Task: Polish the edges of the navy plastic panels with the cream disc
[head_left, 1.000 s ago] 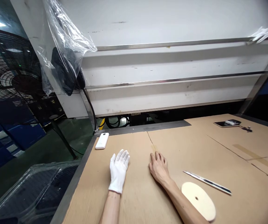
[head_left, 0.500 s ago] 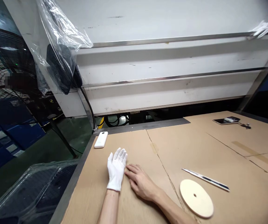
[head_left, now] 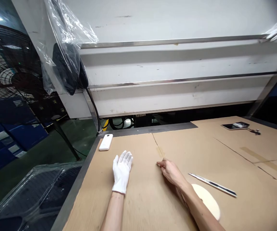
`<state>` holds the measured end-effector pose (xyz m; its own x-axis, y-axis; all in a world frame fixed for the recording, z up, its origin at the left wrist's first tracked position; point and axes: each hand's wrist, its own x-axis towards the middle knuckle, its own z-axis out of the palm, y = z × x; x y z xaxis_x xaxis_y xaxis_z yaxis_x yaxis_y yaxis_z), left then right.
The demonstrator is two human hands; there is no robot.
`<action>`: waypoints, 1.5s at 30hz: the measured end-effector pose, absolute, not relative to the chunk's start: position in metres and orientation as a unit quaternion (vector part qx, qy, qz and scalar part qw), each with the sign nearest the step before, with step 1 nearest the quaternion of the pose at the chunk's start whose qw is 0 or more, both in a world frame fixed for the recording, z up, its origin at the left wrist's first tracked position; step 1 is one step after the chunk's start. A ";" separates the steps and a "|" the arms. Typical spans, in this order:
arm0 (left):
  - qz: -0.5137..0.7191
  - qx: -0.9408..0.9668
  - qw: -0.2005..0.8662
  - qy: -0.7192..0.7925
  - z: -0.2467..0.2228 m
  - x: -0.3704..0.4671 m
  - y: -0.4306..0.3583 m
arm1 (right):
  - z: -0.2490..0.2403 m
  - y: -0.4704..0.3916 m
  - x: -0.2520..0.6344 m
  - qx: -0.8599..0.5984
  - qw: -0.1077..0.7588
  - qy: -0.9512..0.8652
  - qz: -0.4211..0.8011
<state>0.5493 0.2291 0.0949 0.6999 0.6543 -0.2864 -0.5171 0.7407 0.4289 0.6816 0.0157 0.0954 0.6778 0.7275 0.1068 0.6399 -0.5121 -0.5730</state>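
Observation:
My left hand [head_left: 122, 171] wears a white glove and lies palm up above the cardboard-covered table, fingers spread and holding nothing. My bare right hand [head_left: 172, 170] is over the cardboard near its seam, with the fingers curled in together. Whatever may be between those fingertips is hidden. Under my right forearm a cream-coloured round disc [head_left: 210, 202] is partly covered. Just right of that hand lies a slim utility knife [head_left: 212, 184] with a silver and black body.
A white power bank [head_left: 106, 142] rests at the table's back left corner. A phone [head_left: 234, 125] with small items lies back right. Behind stands a white panel [head_left: 177, 93] with metal strips. A plastic-wrapped dark object [head_left: 67, 69] and a fan [head_left: 10, 73] are on the left.
My right hand has moved right, away from the gloved left hand, and its fingers have curled in. Its forearm now covers part of the disc. The left hand stays nearly still.

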 end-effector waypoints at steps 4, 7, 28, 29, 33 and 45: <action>0.323 0.161 0.907 0.218 0.096 0.549 0.228 | 0.095 0.020 0.677 -0.876 0.283 -0.385 0.068; 0.321 0.159 0.907 0.220 0.097 0.549 0.228 | 0.093 0.022 0.677 -0.885 0.276 -0.369 0.061; 0.322 0.172 0.905 0.221 0.097 0.550 0.227 | 0.056 0.042 0.702 -0.846 0.482 -0.226 0.024; 0.322 0.171 0.904 0.222 0.097 0.550 0.227 | 0.055 0.042 0.702 -0.843 0.489 -0.224 0.021; 0.320 0.169 0.905 0.223 0.095 0.550 0.228 | 0.053 0.042 0.698 -0.839 0.478 -0.258 0.003; 0.322 0.167 0.905 0.223 0.097 0.549 0.226 | 0.051 0.053 0.681 -0.830 0.476 -0.290 -0.027</action>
